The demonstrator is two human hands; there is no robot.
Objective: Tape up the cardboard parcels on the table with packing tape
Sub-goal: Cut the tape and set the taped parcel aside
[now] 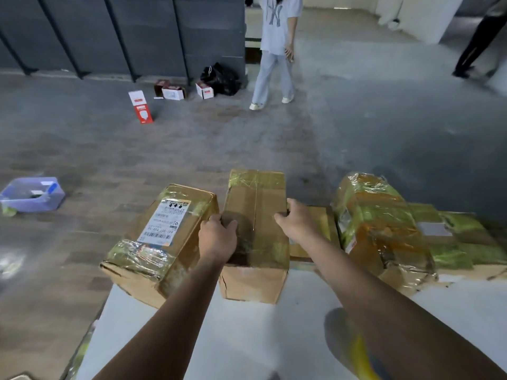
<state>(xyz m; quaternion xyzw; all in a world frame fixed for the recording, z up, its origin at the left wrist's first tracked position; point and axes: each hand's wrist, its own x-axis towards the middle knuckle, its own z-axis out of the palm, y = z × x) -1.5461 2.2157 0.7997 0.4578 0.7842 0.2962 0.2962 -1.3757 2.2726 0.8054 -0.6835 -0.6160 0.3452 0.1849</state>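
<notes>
White bench (247,338) in a big bare room: grey concrete floor (356,133), dark grey panelled wall (123,31) along the back. Down on the floor there's a purple plastic tub (30,196) off to the left, a few small red-and-white boxes (142,106) and a black bag (222,78) near the wall. A person in a white T-shirt (277,48) stands past them, and another person's dark trouser leg (477,42) is at the far right. The parcels sit in a row along the far edge of the bench. The left parcel (153,259) is angled, with glossy tape over its ends and a white shipping label (164,222) with a barcode – the print's too small to read. The only writing I can actually make out is the interlocked NY logo on the T-shirt. The right parcel (381,223) is wrapped all over in shiny tape, with flatter taped parcels (461,242) beyond it. The middle parcel (258,215) is between them, touching the left one, with tape across its far end and a seam down the top. Both hands are on it: the left hand (218,237) grips its left top edge with fingers curled over, and the right hand (295,220) clamps the right top edge the same way. There's a blurry yellowish thing (354,349) under the right forearm – can't tell what it is.
</notes>
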